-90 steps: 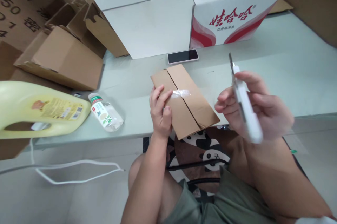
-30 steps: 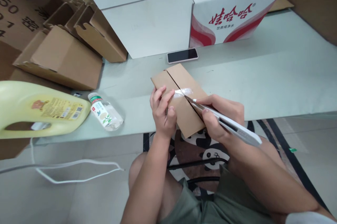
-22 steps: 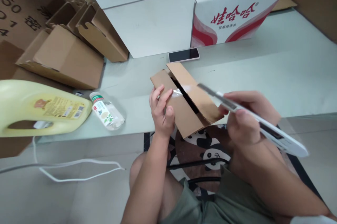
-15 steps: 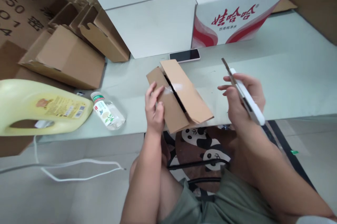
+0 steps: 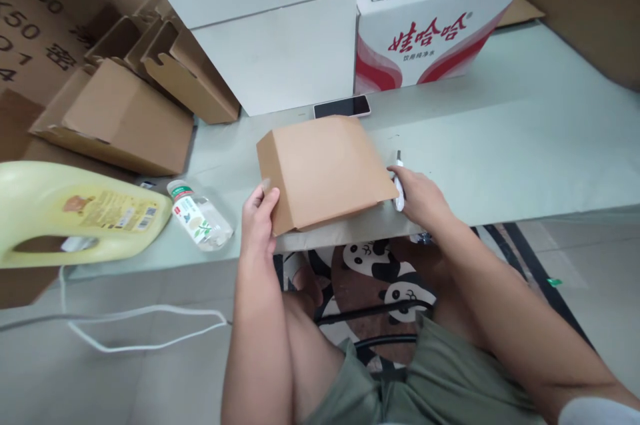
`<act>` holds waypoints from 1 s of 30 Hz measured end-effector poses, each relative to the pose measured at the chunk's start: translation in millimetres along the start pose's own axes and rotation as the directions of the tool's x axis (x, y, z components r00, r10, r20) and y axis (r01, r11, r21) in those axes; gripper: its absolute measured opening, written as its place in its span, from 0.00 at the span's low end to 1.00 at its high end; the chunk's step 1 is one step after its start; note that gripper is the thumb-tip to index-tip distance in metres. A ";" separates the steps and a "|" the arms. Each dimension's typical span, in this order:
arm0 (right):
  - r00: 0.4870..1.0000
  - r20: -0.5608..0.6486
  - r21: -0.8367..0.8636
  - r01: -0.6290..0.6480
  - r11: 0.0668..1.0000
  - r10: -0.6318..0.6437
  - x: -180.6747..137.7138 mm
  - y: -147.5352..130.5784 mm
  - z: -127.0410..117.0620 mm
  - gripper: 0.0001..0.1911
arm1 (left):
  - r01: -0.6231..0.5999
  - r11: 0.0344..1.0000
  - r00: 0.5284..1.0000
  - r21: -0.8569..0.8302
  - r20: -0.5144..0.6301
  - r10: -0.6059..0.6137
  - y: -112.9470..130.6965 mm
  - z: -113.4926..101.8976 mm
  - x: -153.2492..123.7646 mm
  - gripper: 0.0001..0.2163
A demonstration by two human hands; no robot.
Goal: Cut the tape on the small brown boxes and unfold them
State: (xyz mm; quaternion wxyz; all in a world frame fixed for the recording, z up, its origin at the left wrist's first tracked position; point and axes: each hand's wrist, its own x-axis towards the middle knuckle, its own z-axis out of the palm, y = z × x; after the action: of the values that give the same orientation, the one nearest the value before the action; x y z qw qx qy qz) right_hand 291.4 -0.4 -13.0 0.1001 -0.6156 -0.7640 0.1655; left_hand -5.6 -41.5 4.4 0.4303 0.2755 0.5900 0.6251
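Observation:
A small brown cardboard box [image 5: 323,165] rests on the pale green table [image 5: 500,138] near its front edge, a plain unbroken face turned up. My left hand [image 5: 259,215] grips the box's near left corner, fingers curled round the edge. My right hand [image 5: 419,197] lies on the table just right of the box, closed over a white utility knife [image 5: 399,180] whose tip pokes out beyond the fingers. The knife lies flat on the table surface.
A phone [image 5: 342,106] lies just behind the box. A small plastic bottle [image 5: 199,214] and a yellow jug [image 5: 75,212] lie at the left. Open cardboard boxes [image 5: 120,112] are heaped at the back left, white boxes [image 5: 280,45] and a red-printed carton [image 5: 430,25] stand behind.
The knife cut the tape along the box's seam and the flaps parted. Then the box was turned so a plain face is up, and my right hand lowered the knife onto the table.

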 end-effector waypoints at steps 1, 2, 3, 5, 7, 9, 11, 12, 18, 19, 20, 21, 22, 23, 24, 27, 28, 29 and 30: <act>1.000 0.007 -0.025 0.000 1.000 0.000 0.1 1.8 1.1 0.31 | -0.008 1.000 1.000 0.018 -0.002 0.008 0.5 -0.1 0.0 0.19; 1.000 0.007 -0.047 -0.005 0.999 0.006 0.0 3.7 2.5 0.31 | -0.013 1.000 1.000 0.025 -0.007 0.013 0.8 -0.3 0.5 0.19; 1.000 0.001 -0.068 -0.017 0.998 0.017 -0.3 5.5 4.2 0.31 | -0.013 1.000 1.000 0.022 -0.013 0.013 0.9 -0.7 1.3 0.19; 0.998 -0.039 -0.087 -0.059 0.994 0.056 -0.9 8.5 7.6 0.30 | -0.003 1.000 1.000 0.010 -0.014 0.003 0.7 -1.7 3.5 0.19; 0.995 -0.096 -0.028 -0.044 0.999 0.041 -0.9 9.3 9.7 0.28 | 0.009 1.000 1.000 -0.003 -0.011 -0.009 0.3 -2.7 5.3 0.19; 0.988 -0.125 0.136 0.109 0.985 -0.092 -0.2 7.1 10.2 0.28 | 0.002 1.000 1.000 -0.019 0.018 -0.002 0.2 -3.4 5.8 0.18; 0.961 -0.127 0.355 0.277 0.893 -0.248 0.7 2.1 9.9 0.27 | -0.021 0.998 0.995 -0.061 0.093 0.026 0.4 -4.1 4.6 0.18; 0.951 -0.123 0.457 0.309 0.834 -0.285 1.2 -0.8 9.9 0.26 | -0.026 0.996 0.988 -0.086 0.149 0.038 0.5 -4.3 3.3 0.19; 0.988 -0.119 0.732 0.152 0.664 -0.096 3.4 -11.8 13.0 0.34 | -0.020 0.994 0.948 -0.105 0.313 0.053 -1.8 -3.1 -4.5 0.29; 0.990 -0.135 0.741 0.126 0.659 -0.038 3.6 -12.0 13.3 0.36 | -0.030 0.995 0.956 -0.097 0.288 0.057 -2.2 -2.0 -4.6 0.29; 0.987 -0.157 0.742 0.100 0.662 0.027 3.6 -12.2 13.2 0.37 | -0.039 0.996 0.965 -0.084 0.254 0.059 -2.6 -0.6 -4.2 0.29; 0.978 -0.188 0.736 0.078 0.672 0.093 3.4 -12.3 12.8 0.37 | -0.047 0.997 0.974 -0.066 0.218 0.060 -2.9 0.8 -3.5 0.28; 0.963 -0.225 0.725 0.063 0.686 0.150 2.8 -12.5 12.1 0.36 | -0.056 0.997 0.981 -0.047 0.182 0.064 -3.1 2.1 -2.6 0.26; 0.947 -0.261 0.712 0.057 0.700 0.189 1.8 -13.0 11.1 0.34 | -0.069 0.997 0.987 -0.027 0.146 0.073 -3.4 3.2 -1.5 0.25; 0.935 -0.290 0.702 0.062 0.709 0.205 0.6 -13.8 9.9 0.31 | -0.084 0.996 0.990 -0.010 0.109 0.085 -3.8 4.0 -0.4 0.22; 0.933 -0.314 0.737 0.125 0.665 0.173 -2.9 -17.0 7.3 0.21 | -0.112 0.993 0.994 0.029 -0.002 0.112 -5.9 3.8 2.4 0.19; 0.937 -0.307 0.774 0.145 0.616 0.165 -3.6 -18.1 7.1 0.19 | -0.109 0.993 0.993 0.037 -0.032 0.110 -6.8 3.1 3.1 0.19; 0.939 -0.296 0.820 0.157 0.551 0.173 -3.7 -19.0 7.5 0.19 | -0.105 0.994 0.993 0.037 -0.053 0.107 -7.7 2.2 4.0 0.20; 0.939 -0.281 0.866 0.159 0.474 0.197 -3.3 -19.6 8.2 0.20 | -0.102 0.995 0.993 0.025 -0.062 0.103 -8.6 1.3 5.0 0.19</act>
State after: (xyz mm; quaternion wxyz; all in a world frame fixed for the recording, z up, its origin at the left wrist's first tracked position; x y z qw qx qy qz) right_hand 271.5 -8.3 -13.1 0.5306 -0.5038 -0.5331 0.4248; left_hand -5.1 -37.2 -4.7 0.3758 0.2902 0.5953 0.6482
